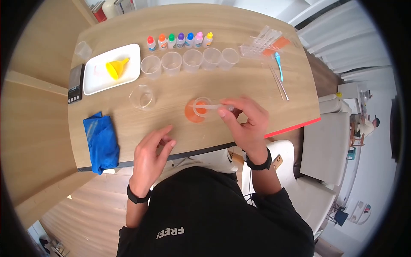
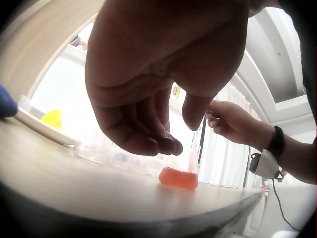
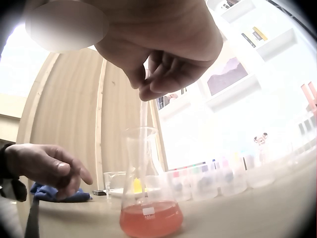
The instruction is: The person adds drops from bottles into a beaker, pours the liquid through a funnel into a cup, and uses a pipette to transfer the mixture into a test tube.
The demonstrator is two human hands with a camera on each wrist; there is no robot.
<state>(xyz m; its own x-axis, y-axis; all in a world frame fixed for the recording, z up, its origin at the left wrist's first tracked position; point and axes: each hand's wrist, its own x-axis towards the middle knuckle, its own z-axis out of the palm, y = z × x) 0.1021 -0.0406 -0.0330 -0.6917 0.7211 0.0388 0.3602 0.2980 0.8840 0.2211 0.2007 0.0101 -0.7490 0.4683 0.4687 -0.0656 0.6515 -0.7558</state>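
An Erlenmeyer flask (image 1: 191, 115) with orange-red liquid in its base stands upright near the middle of the table. My right hand (image 1: 249, 121) pinches the upper end of a clear plastic dropper (image 1: 210, 106) between thumb and fingertips. In the right wrist view the dropper's stem (image 3: 143, 116) runs down through the flask's neck, its lower end inside the flask (image 3: 151, 218). My left hand (image 1: 150, 150) hovers by the front edge, left of the flask, its fingers loosely bent around nothing. A clear beaker (image 1: 142, 97) stands beyond it.
Behind are a row of clear cups (image 1: 171, 64) and several color bottles (image 1: 172, 42). On the left lie a white tray (image 1: 95, 85) with a yellow funnel (image 1: 114, 69), a scale (image 1: 75, 83) and a blue cloth (image 1: 102, 141). A tube rack (image 1: 261, 45) and blue spoon (image 1: 279, 67) sit right.
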